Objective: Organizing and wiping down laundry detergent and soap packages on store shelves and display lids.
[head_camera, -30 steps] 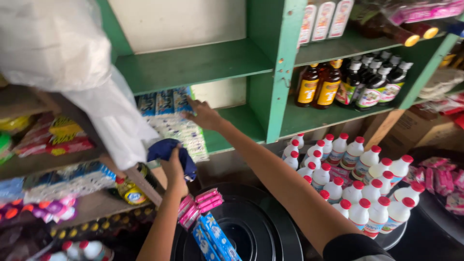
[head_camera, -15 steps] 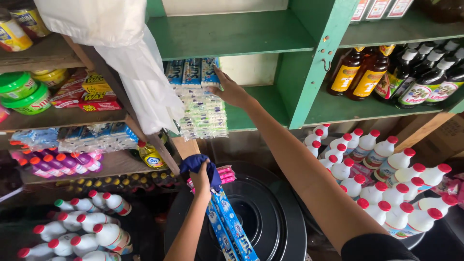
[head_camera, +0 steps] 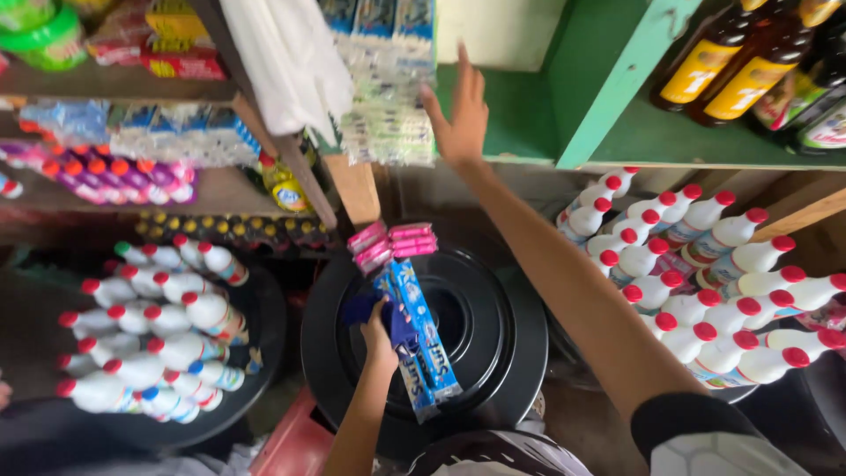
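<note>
My left hand (head_camera: 379,339) grips a dark blue cloth (head_camera: 355,308) low over a round black lid (head_camera: 493,335). It rests against a long strip of blue sachets (head_camera: 427,353) lying across the lid. Small pink packets (head_camera: 392,242) lie at the lid's far edge. My right hand (head_camera: 458,115) is stretched up to the green shelf (head_camera: 529,123), fingers spread, with nothing in it. It is beside hanging strips of white and blue sachets (head_camera: 383,106).
White bottles with red caps (head_camera: 705,282) crowd the right; more stand on a black tray (head_camera: 159,335) at the left. Brown sauce bottles (head_camera: 731,62) stand on the green shelf. A white bag (head_camera: 291,62) hangs from a wooden post. Shelves at the left hold packets.
My left hand has come down from the shelf level with the blue cloth to the black lid. My right hand stays up by the hanging sachets. The view has tilted downward.
</note>
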